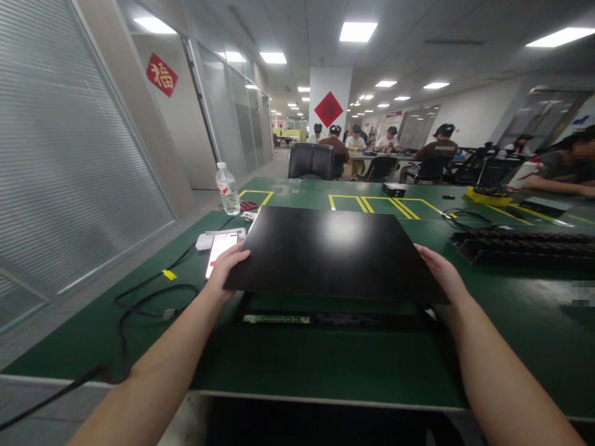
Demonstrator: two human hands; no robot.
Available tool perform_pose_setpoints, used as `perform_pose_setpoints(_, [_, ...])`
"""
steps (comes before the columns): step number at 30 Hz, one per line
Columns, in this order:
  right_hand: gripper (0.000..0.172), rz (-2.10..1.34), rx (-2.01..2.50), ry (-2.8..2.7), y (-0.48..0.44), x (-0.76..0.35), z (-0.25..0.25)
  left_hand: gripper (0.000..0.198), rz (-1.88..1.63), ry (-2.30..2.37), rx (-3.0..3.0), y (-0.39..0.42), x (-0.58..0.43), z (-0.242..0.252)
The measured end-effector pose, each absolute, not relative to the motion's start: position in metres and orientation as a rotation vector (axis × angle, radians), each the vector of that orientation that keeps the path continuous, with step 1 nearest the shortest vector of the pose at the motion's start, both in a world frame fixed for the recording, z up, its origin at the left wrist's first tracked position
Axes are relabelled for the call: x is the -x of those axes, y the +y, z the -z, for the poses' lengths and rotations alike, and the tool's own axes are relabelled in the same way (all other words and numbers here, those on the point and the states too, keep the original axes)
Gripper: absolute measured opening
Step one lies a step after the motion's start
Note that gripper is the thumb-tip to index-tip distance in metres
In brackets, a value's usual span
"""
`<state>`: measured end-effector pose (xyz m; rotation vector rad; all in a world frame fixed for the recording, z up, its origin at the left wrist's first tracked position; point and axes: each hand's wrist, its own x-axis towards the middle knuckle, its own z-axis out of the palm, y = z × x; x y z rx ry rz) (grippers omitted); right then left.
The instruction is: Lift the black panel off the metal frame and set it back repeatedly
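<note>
A flat black screen panel (334, 251) with a ceiling light mirrored on its surface is held up above the green table (353, 365). My left hand (229, 266) grips its left edge, thumb on top. At the right edge my right hand (441, 269) is closed round the side, its fingers partly hidden beneath. Under the panel lies a dark frame (395, 322) with a strip of green circuit board (276, 319) along its near side; the panel covers most of it. Close to my left hand is a phone (217, 251) with a lit screen, leaning on a white case (202, 241).
A water bottle (227, 192) and red-handled scissors (248, 205) are at the back left. A black cable (134, 303) crosses the left side. Long black parts (525, 248) and a yellow tray (488, 196) are to the right. Several people sit at tables beyond.
</note>
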<state>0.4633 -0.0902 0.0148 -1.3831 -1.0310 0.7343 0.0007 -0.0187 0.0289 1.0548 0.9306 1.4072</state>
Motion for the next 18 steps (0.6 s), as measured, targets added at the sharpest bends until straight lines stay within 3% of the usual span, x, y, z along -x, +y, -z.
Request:
perform_pose_setpoints(4, [0.074, -0.81, 1.362, -1.036, -0.102, -0.455, -0.027, 0.054, -1.391, 0.937, -1.043, -0.017, 0.001, -0.027])
perform_pose_setpoints(6, [0.078, -0.839, 1.411, -1.052, -0.104, -0.454, -0.028, 0.054, -1.37, 0.954, -1.055, -0.017, 0.0, -0.027])
perform_pose_setpoints(12, [0.043, -1.012, 1.27, -0.931, -0.102, -0.453, -0.027, 0.043, -1.364, 0.969, -1.067, -0.016, -0.003, -0.024])
perform_pose_setpoints(18, [0.014, -0.939, 1.119, -0.615, -0.101, -0.453, -0.032, 0.041, -1.226, 1.085, -1.207, -0.015, -0.008, -0.018])
